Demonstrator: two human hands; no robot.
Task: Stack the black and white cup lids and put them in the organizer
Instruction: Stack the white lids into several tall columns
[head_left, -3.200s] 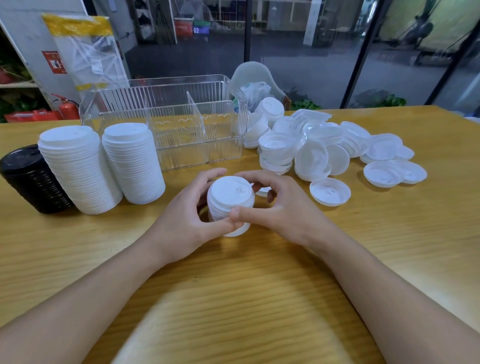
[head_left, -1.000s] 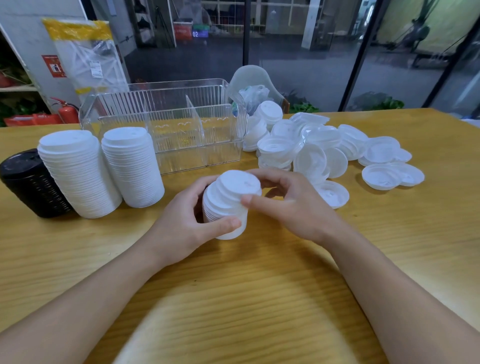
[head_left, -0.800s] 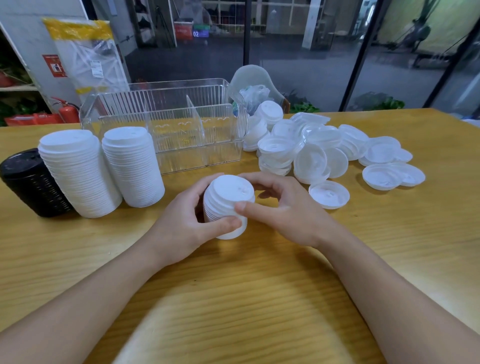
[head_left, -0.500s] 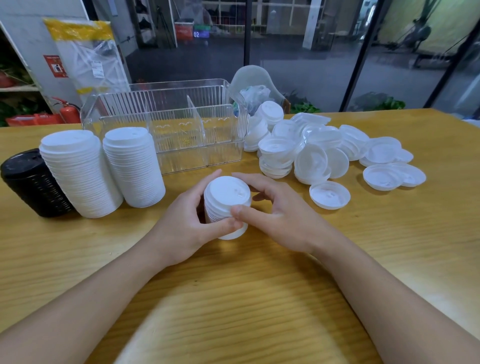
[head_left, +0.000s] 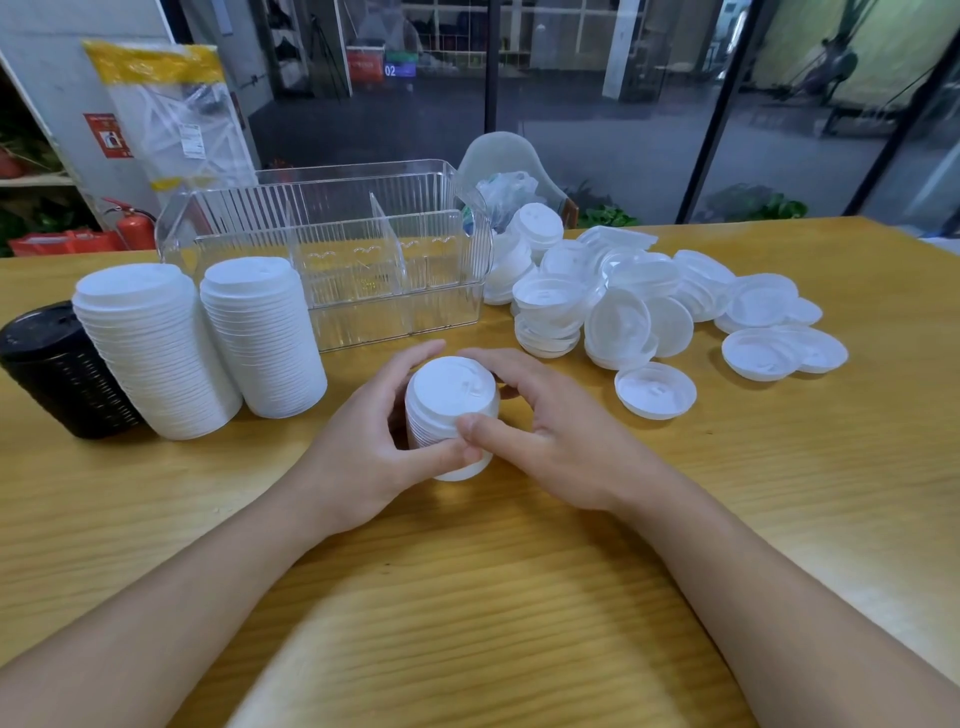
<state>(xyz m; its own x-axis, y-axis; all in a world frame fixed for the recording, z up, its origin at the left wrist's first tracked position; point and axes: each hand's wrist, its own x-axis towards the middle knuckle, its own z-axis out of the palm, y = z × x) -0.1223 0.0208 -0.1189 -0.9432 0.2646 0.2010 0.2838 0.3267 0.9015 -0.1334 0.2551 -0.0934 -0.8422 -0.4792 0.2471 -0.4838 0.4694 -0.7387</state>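
A short stack of white lids (head_left: 450, 395) stands on the table in front of me. My left hand (head_left: 363, 452) grips its left side, thumb across the front. My right hand (head_left: 550, 441) wraps the right side, its thumb meeting the left thumb. Two tall white lid stacks (head_left: 156, 353) (head_left: 265, 338) stand at the left, and a black lid stack (head_left: 57, 369) is beside them. Loose white lids (head_left: 623, 312) lie scattered at the right. The clear organizer (head_left: 332, 244) with dividers stands behind, nothing in it.
A single upturned lid (head_left: 655, 389) lies just right of my right hand. A plastic bag (head_left: 506, 192) and a chair back are behind the organizer. The wooden table (head_left: 519, 597) stretches toward me. Glass walls lie beyond.
A second ago the top lid sat tilted on the small stack. It is now seated flat, and both hands have closed around the stack.
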